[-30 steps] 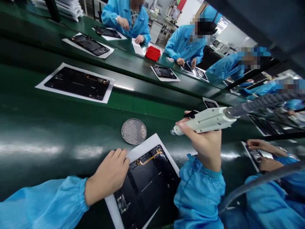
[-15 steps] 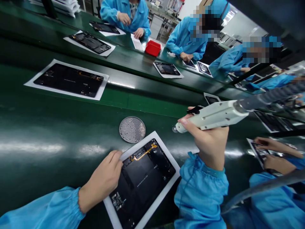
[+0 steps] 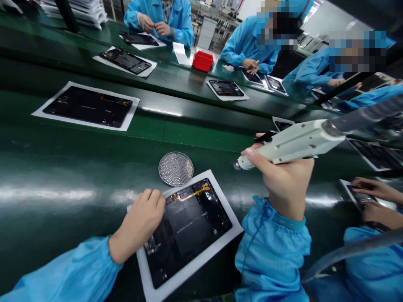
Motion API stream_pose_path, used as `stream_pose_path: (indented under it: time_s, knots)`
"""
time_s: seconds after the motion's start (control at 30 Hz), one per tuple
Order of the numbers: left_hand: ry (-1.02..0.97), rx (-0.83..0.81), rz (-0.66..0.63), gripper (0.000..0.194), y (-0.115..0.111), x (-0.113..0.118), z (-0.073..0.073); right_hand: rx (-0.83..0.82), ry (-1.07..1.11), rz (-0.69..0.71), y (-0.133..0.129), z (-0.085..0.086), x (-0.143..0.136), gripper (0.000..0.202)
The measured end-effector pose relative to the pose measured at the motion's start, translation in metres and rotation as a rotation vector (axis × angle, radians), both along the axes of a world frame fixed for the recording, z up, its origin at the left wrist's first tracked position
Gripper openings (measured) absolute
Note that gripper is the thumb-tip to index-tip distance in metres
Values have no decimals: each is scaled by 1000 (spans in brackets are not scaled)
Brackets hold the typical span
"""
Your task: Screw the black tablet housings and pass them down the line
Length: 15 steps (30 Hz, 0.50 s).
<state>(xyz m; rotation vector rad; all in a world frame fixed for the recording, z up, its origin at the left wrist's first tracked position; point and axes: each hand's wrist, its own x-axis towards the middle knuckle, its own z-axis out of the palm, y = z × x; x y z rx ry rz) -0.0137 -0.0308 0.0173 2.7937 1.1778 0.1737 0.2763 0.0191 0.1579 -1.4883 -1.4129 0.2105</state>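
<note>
An opened tablet [image 3: 189, 230] with dark innards and an orange flex cable lies tilted on a white sheet [image 3: 233, 218]. My left hand [image 3: 141, 220] has its fingers closed on the tablet's upper left edge. In my right hand [image 3: 286, 180] is a pale electric screwdriver [image 3: 299, 140], its metal tip pointing left, above the bench and clear of the tablet. A dark cable runs from the tool's rear to the upper right. Just beyond the tablet sits a round tray [image 3: 176, 169] holding tiny screws.
Another tablet [image 3: 88, 105] lies on a sheet at the upper left. More tablets [image 3: 126, 61] stand along the far conveyor, near a red bin [image 3: 202, 61]. People in blue work across the line. At the right, a co-worker's hands [image 3: 378, 197] are over a device.
The tablet and its sheet have turned slightly, lower end swinging left, with my left hand on them. My right hand and the screwdriver have shifted a little right and up.
</note>
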Motion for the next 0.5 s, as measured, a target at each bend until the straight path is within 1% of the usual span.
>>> stream_pose_path:
  time_s: [0.1, 0.17, 0.27, 0.37, 0.43, 0.5]
  knots:
    - [19, 20, -114, 28, 28, -10, 1, 16, 62, 26, 3, -5, 2, 15]
    - [-34, 7, -203, 27, 38, -15, 1, 15, 124, 55, 7, -9, 3, 16]
    - [-133, -28, -315, 26, 39, -13, 1, 1, 198, 100, 13, -12, 2, 19]
    - [-177, -13, -420, 24, 41, -5, 2, -36, 276, 136, 17, -14, -8, 24]
    - [-186, 10, -450, 24, 48, -5, 4, -38, 347, 173, 17, -14, -20, 25]
    - [-188, 22, -421, 25, 57, -13, 4, -15, 406, 196, 15, -15, -33, 21]
